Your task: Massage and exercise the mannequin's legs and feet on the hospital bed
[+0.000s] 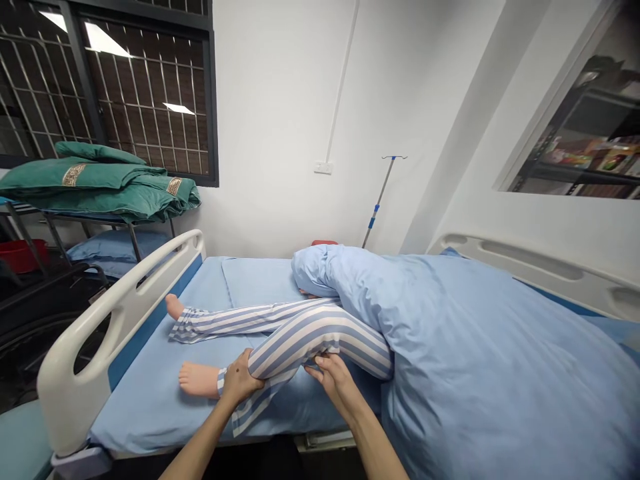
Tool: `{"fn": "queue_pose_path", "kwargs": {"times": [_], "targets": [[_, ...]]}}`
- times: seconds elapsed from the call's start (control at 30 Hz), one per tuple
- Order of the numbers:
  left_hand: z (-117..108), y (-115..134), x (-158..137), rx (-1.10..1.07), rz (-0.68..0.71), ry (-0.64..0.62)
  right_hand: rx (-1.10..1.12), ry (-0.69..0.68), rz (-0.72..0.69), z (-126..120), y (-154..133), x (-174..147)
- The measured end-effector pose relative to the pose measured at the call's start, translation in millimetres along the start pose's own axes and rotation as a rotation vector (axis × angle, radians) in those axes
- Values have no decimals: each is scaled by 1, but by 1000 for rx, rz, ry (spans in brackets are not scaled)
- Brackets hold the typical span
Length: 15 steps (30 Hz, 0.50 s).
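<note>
A manikin with smooth, doll-like feet lies on the bed in blue-and-white striped pajama trousers (295, 337). Its near leg is bent with the knee raised; the far leg (250, 320) lies nearly straight. My left hand (241, 379) is wrapped round the near lower leg, just above the bare near foot (199, 380). Under the bent knee, my right hand (334, 381) grips the trouser leg from below, its fingertips partly hidden by the cloth. A light blue quilt (450, 333) covers the manikin from the thighs up, bunched toward the right.
A white footboard (75, 353) stands at the bed's left end, a headboard (530, 267) at the right. Behind the bed are an IV pole (379, 207) and a wall socket (323, 168). Folded green bedding (100, 183) lies on a rack at left, near a wheelchair wheel (45, 340).
</note>
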<state>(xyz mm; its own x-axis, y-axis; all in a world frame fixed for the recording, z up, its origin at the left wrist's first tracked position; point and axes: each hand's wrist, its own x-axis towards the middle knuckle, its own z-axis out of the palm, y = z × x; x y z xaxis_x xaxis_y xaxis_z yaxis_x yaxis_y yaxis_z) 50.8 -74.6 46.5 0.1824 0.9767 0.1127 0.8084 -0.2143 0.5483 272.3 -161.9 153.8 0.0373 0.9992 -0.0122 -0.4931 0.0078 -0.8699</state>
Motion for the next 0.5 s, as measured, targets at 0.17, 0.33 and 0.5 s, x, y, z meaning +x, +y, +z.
{"fn": "queue_pose_path", "kwargs": {"times": [0.17, 0.33, 0.5], "targets": [[-17, -7, -1, 40, 46, -87, 73, 35, 34, -4, 12, 0], [-43, -29, -7, 213, 48, -105, 194, 68, 85, 1, 41, -1], [-72, -61, -14, 387, 100, -81, 332, 106, 169, 12, 84, -3]]}}
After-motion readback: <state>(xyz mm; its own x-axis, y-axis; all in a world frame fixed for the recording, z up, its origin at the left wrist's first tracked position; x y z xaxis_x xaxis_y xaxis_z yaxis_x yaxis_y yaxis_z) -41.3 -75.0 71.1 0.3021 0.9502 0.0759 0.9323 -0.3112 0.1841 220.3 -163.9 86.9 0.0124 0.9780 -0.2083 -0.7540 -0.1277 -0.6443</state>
